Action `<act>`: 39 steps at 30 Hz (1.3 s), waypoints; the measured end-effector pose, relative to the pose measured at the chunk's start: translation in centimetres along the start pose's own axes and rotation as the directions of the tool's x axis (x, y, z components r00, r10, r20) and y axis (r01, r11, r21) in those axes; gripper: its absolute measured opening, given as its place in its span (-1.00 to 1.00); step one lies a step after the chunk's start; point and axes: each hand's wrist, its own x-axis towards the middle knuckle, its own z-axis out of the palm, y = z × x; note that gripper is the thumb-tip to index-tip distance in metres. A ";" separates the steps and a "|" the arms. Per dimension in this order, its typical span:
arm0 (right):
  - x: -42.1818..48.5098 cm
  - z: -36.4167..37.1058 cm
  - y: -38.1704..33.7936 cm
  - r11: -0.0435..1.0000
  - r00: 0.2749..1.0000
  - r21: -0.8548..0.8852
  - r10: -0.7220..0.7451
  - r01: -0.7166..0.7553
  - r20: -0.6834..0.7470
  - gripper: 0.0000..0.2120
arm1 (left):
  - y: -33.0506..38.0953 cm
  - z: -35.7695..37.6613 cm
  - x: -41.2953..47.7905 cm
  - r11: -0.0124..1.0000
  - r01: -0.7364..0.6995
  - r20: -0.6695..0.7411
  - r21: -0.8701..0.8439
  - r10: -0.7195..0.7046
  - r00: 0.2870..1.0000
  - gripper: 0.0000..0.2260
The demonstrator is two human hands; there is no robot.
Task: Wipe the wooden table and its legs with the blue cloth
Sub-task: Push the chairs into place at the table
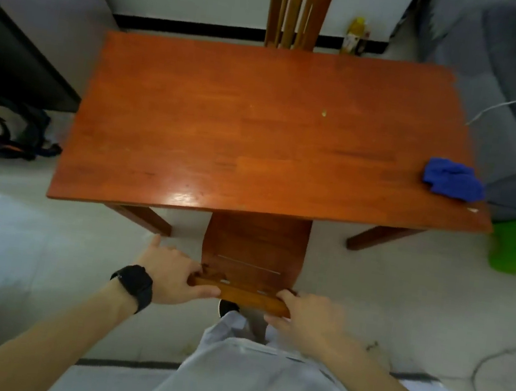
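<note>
Beside the table's [226,125] right edge, the blue cloth [454,179] lies far from fingers [286,296] gripping the chair [256,244].

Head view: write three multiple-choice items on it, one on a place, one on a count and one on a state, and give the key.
1. Where does the crumpled blue cloth lie?
A. On the floor
B. On the reddish-brown wooden table, near its right edge
C. On a chair seat

2. How many wooden chairs show?
A. One
B. Two
C. Three

3. What are the left hand and right hand doing?
A. Both hang empty
B. One holds the cloth
C. Both grip the top rail of the nearer chair

Key:
1 B: the cloth rests on the tabletop by its near right corner.
2 B: the near wooden chair is partly under the table, and the far slatted chair stands at the opposite side.
3 C: the fingers of both hands curl round the rail's two ends.
</note>
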 end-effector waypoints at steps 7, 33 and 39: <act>-1.6 1.6 -1.8 0.983 0.973 -0.109 0.127 -0.149 -0.193 -0.45 | -0.7 1.2 -0.5 0.998 -0.067 -0.148 -0.015 0.064 0.987 -0.29; 1.5 -1.9 4.8 0.930 0.888 -0.360 -0.109 -0.067 -0.446 -0.37 | 3.5 0.1 1.2 0.996 -0.031 -0.351 -0.080 0.001 0.936 -0.30; 3.4 -2.1 5.3 0.914 0.866 -0.400 -0.143 -0.070 -0.479 -0.37 | 2.6 -1.2 2.2 0.999 -0.009 -0.327 -0.033 -0.002 0.945 -0.28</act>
